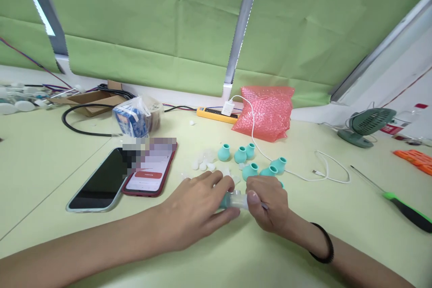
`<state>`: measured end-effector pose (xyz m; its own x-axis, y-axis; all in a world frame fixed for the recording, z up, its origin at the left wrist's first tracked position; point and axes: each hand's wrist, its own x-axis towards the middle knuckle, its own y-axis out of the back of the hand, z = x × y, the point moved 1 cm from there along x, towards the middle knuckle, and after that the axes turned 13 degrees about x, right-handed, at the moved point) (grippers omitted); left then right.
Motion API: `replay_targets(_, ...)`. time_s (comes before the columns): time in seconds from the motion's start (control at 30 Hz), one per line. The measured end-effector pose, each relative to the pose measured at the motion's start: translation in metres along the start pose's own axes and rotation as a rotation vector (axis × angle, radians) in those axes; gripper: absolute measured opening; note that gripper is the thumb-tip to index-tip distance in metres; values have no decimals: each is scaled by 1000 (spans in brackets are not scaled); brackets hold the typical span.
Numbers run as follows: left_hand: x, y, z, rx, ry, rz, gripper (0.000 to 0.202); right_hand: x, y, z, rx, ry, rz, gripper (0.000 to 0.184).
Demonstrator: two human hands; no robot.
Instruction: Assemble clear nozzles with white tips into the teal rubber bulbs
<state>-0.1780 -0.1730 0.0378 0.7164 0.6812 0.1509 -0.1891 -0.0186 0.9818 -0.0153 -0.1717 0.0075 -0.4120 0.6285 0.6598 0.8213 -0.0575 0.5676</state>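
Note:
My left hand [197, 207] is closed round a teal rubber bulb [225, 201], mostly hidden by the fingers. My right hand [270, 202] is in a fist on a clear plastic tube [240, 201], thumb pressed along it. Tube and bulb lie in line between the two hands and appear to meet at the left fingertips. Just beyond the knuckles stand several loose teal bulbs [223, 153] with open necks. Small translucent white caps [204, 162] lie in a loose pile beyond my left hand, some partly covered by it.
Two phones, one black-screened [101, 180] and one red-cased [151, 168], lie at left. Behind are a bagged blue packet [131, 117], a yellow power strip [216, 115] and pink bubble wrap [266, 112]. A white cable [300, 177], screwdriver [405, 209] and green fan [367, 123] occupy the right.

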Motion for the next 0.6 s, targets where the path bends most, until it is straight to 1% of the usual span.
replay_targets(0.03, 0, -1, 1, 14, -14, -8, 23, 1, 0, 0, 40, -56, 0, 42)
replay_targets(0.1, -1, 1, 0, -17, -38, -12, 25, 5, -1, 1, 217, -270, 1, 45)
replay_targets(0.17, -1, 6, -4, -147, -64, -22, 26, 9, -2, 2, 493, -526, -17, 47)
replay_targets(0.2, 0, 8, -7, -247, -76, -46, 27, 12, -1, 3, 632, -626, -37, 48)
replay_targets(0.23, 1, 9, -10, -364, -77, -77, 27, 14, 0, 4, 744, -688, -49, 49)
replay_targets(0.27, 3, 9, -13, -495, -67, -112, 27, 17, 1, 5, 805, -716, -45, 50)
replay_targets(0.3, 4, 9, -16, -644, -42, -149, 27, 19, 3, 8, 801, -711, -22, 49)
replay_targets(0.33, 6, 7, -19, -809, 0, -181, 27, 20, 6, 10, 731, -668, 0, 49)
replay_targets(0.37, 8, 5, -21, -980, 57, -196, 27, 21, 8, 13, 600, -591, 16, 48)
replay_targets(0.43, 11, 0, -25, -1283, 184, -193, 25, 21, 10, 18, 218, -401, 9, 45)
replay_targets(0.47, 12, -3, -26, -1393, 240, -192, 23, 21, 10, 21, 17, -316, -17, 43)
replay_targets(0.53, 14, -8, -27, -1511, 318, -183, 21, 19, 7, 26, -293, -211, -91, 38)
replay_targets(0.6, 15, -11, -27, -1552, 343, -174, 20, 16, 3, 32, -442, -186, -163, 35)
